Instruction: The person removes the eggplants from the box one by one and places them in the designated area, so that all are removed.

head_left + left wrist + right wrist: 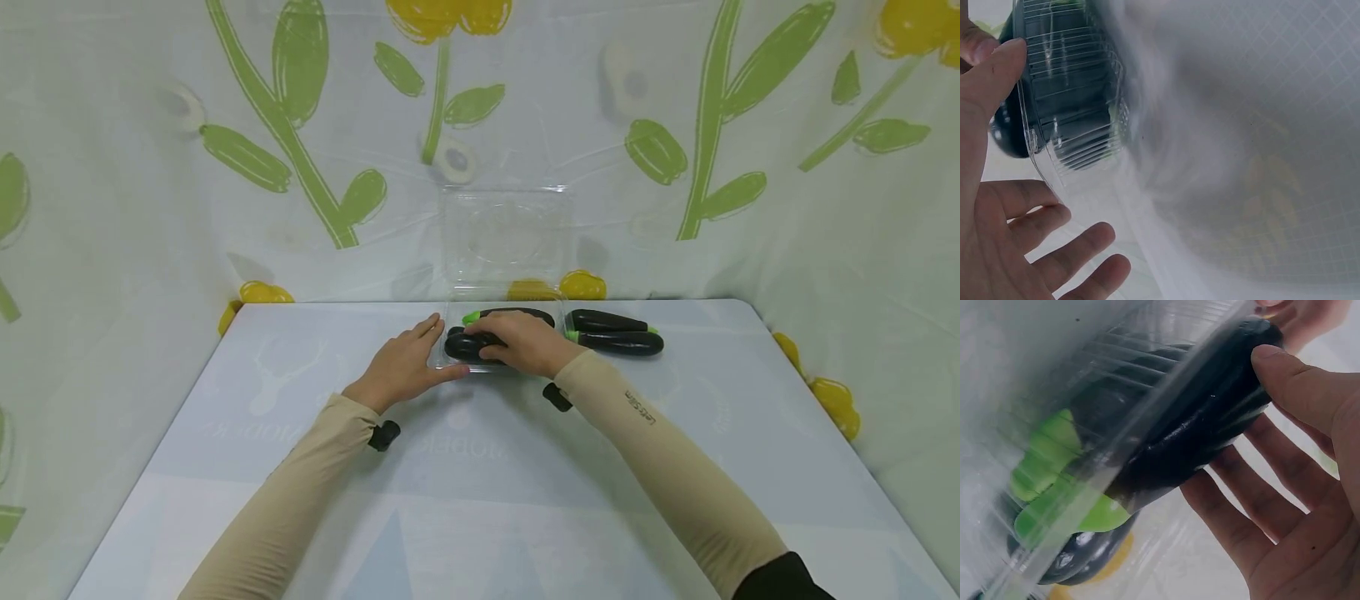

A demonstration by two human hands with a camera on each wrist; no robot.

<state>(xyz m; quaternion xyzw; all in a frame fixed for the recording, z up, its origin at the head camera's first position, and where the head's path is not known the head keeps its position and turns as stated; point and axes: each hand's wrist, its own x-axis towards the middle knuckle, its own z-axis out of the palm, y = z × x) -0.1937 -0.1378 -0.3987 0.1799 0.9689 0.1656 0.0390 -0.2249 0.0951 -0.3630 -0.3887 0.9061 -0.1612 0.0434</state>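
– Flowered fabric (540, 100) hangs behind the pale bench (450, 542); what does the head view give?
– Right hand (525, 342) grips an eggplant (468, 347) at the clear container (487, 370); left hand (405, 362) spreads its fingers at the container's left side. Another eggplant (525, 314) lies farther back, two loose eggplants (609, 321) to the right
– Any writing?
– "Let's Slim" on the right sleeve (667, 450); the bench's faint lettering defeats me
– Left wrist?
– Thumb at the rim, fingers splayed; without firm bracing, a push could skid the container, I'd judge
– Right wrist?
– Thumb and fingers hold the eggplant, its green cap (1107, 515) partly behind plastic; crowding might jam it
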